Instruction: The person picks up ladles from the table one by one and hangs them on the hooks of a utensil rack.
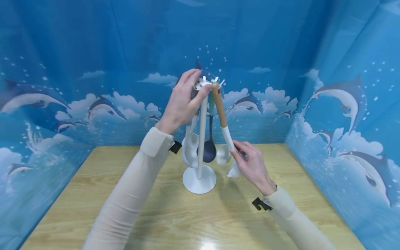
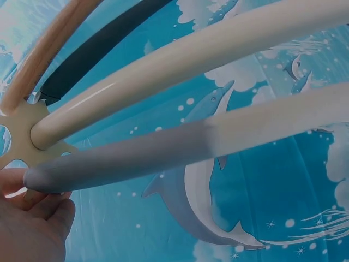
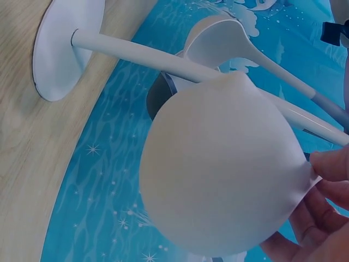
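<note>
A white utensil rack (image 1: 200, 139) stands on the table, its notched top disc (image 2: 27, 131) hung with several utensils. My left hand (image 1: 186, 98) grips this disc, thumb in front and fingers over the far side. Beside those fingers hangs a ladle with a grey handle (image 2: 125, 158). My right hand (image 1: 251, 163) pinches the white neck of a ladle with a wooden handle (image 1: 219, 106), low down by the bowl. The handle's upper end is at the disc's right edge. In the right wrist view, the ladle's white bowl (image 3: 223, 169) fills the middle.
A black ladle (image 1: 208, 151) with a green handle hangs behind the pole, and another pale utensil (image 1: 223, 154) hangs right of it. The round base (image 1: 199, 187) rests on the wooden table (image 1: 175, 222). Blue dolphin-print curtains (image 1: 150, 41) enclose the back and sides.
</note>
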`<action>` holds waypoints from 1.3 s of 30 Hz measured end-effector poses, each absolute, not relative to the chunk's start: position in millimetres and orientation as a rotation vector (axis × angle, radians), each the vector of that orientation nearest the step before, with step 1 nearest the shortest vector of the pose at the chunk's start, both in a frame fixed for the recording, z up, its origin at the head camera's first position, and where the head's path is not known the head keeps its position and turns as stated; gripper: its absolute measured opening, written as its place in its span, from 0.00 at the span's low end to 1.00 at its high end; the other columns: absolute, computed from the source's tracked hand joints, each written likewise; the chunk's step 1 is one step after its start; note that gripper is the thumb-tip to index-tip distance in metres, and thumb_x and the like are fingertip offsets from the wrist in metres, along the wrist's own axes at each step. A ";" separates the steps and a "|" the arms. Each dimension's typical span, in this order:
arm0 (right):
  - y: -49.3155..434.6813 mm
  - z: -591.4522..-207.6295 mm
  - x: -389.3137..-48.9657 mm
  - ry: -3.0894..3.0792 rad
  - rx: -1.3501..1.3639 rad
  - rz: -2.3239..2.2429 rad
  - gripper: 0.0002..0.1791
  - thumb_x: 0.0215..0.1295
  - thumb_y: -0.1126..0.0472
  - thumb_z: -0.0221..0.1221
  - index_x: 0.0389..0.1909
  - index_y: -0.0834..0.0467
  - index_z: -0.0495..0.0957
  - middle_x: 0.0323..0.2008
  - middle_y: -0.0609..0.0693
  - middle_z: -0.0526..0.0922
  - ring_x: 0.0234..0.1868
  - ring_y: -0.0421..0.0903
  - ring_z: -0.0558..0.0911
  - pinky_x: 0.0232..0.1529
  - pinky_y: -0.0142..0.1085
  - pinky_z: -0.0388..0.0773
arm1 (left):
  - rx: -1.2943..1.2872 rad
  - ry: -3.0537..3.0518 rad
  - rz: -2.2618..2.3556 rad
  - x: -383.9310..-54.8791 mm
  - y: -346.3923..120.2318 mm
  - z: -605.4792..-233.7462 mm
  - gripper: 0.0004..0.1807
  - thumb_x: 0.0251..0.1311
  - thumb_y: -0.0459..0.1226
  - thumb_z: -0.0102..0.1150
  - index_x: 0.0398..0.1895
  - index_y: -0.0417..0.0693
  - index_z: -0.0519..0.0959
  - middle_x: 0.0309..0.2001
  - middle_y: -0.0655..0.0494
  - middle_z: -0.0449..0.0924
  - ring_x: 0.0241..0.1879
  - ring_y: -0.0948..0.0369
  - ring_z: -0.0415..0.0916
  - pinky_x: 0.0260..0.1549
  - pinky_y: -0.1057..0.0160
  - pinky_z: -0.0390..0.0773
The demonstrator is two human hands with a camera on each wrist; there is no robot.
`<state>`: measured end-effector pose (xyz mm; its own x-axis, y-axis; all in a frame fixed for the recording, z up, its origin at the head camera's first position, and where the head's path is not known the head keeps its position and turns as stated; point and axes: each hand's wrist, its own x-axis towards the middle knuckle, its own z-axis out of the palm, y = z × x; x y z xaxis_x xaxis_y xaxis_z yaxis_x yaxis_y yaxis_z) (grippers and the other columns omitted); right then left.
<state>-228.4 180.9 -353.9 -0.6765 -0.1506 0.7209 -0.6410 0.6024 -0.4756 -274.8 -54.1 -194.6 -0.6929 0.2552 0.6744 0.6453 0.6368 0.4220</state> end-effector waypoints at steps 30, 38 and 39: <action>158.6 -366.7 -231.7 -2.187 0.636 1.097 0.15 0.60 0.63 0.67 0.48 0.62 0.83 0.35 0.56 0.86 0.34 0.47 0.86 0.38 0.36 0.85 | -0.696 -2.301 -0.943 -271.6 -57.1 -200.0 0.39 0.73 0.55 0.39 0.79 0.50 0.43 0.80 0.54 0.42 0.78 0.59 0.44 0.75 0.50 0.52; 158.6 -369.4 -231.2 -2.135 0.617 1.161 0.15 0.60 0.65 0.67 0.48 0.63 0.83 0.40 0.56 0.87 0.38 0.48 0.87 0.44 0.38 0.85 | -0.761 -2.286 -0.888 -270.2 -65.2 -215.2 0.40 0.74 0.54 0.38 0.79 0.52 0.35 0.80 0.56 0.36 0.78 0.62 0.36 0.76 0.52 0.46; 158.6 -369.7 -231.5 -2.125 0.619 1.159 0.14 0.60 0.65 0.67 0.48 0.63 0.83 0.40 0.56 0.87 0.39 0.49 0.87 0.45 0.39 0.84 | -0.767 -2.283 -0.879 -269.8 -65.9 -217.3 0.41 0.74 0.54 0.38 0.79 0.52 0.34 0.80 0.57 0.36 0.78 0.63 0.36 0.76 0.52 0.47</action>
<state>-231.5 158.6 -369.7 -0.6898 -0.1009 0.7170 -0.6575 0.5021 -0.5618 -269.8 -65.9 -217.3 -0.6732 0.3022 0.6749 0.6768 0.6195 0.3977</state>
